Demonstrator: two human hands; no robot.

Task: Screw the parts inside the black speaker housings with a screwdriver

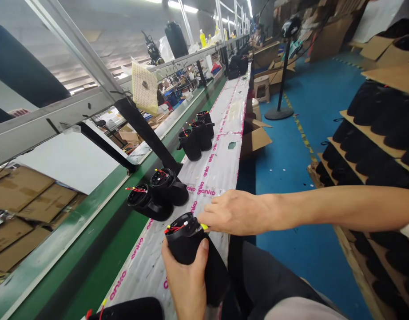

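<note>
My left hand (188, 278) is wrapped round a black cylindrical housing (209, 262), which leans with its open end up and away from me. Red wires and a white connector show inside the open end. At the rim, my right hand (229, 212) is closed, fingers pressed together, with a small bright yellow piece (204, 226) showing at the fingertips. What that piece belongs to is hidden. Just beyond lie two similar housings, one black housing (151, 204) and another black housing (171, 184), with red wires sticking out.
Several more housings (191, 144) stand farther along the white printed sheet (220, 155). Another housing (134, 309) lies at the bottom edge. Left runs a green conveyor belt (81, 258) with a metal frame. To the right are stacked black units (374, 106) and a standing fan (286, 66).
</note>
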